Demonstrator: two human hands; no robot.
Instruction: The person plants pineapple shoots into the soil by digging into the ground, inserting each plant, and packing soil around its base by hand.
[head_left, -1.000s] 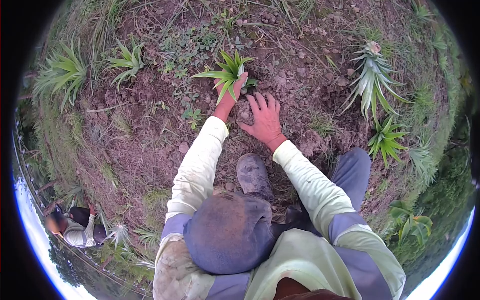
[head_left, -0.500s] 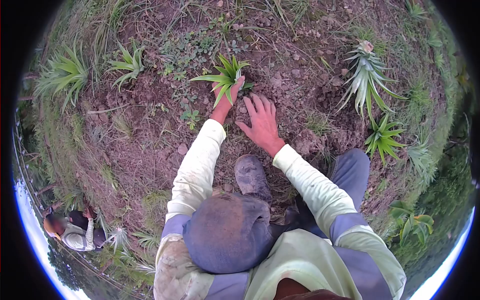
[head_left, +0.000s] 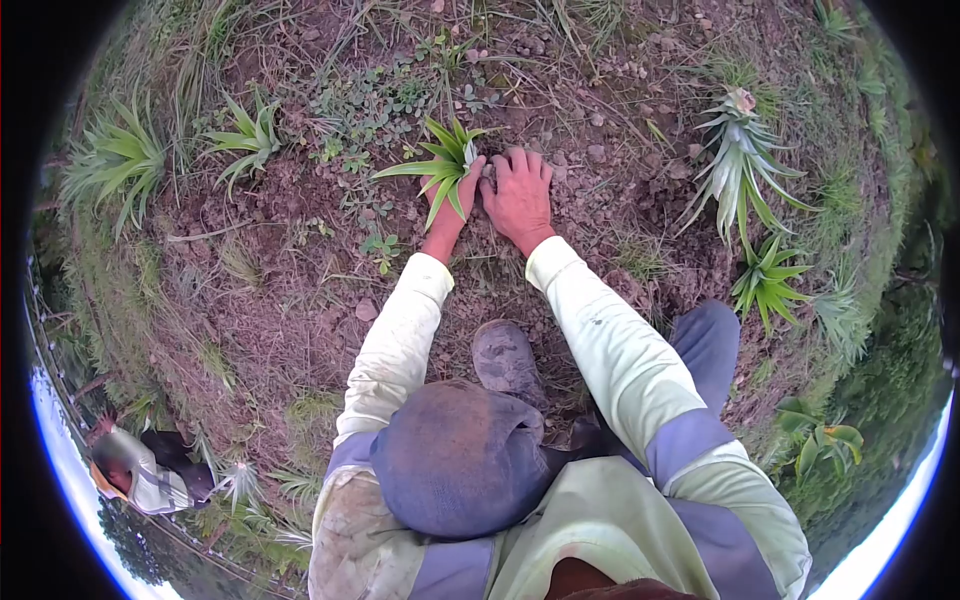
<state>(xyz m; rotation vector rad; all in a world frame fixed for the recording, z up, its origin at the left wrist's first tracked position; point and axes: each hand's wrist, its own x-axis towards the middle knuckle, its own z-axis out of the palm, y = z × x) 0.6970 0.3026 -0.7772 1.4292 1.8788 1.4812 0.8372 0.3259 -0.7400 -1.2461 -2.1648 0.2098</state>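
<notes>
A small green spiky-leaved plant [head_left: 447, 166] stands in the brown soil ahead of me. My left hand [head_left: 452, 205] is closed around its base, partly covered by the leaves. Just right of the plant, my right hand [head_left: 519, 192] lies palm down on the loose soil, fingers pointing forward and slightly apart, with nothing visible in it. The two hands nearly touch at the thumbs. The plant's lower end is hidden by the leaves and my hands.
Spiky plants grow at left [head_left: 247, 141] and far left [head_left: 130, 162]. A tall one [head_left: 742, 165] stands at right above a smaller one [head_left: 767, 281]. My boot [head_left: 507, 360] is below my hands. Another person [head_left: 150, 475] crouches at lower left.
My right hand has moved forward and left, closer to the plant's base. My left hand still holds the plant. The other person has shifted posture.
</notes>
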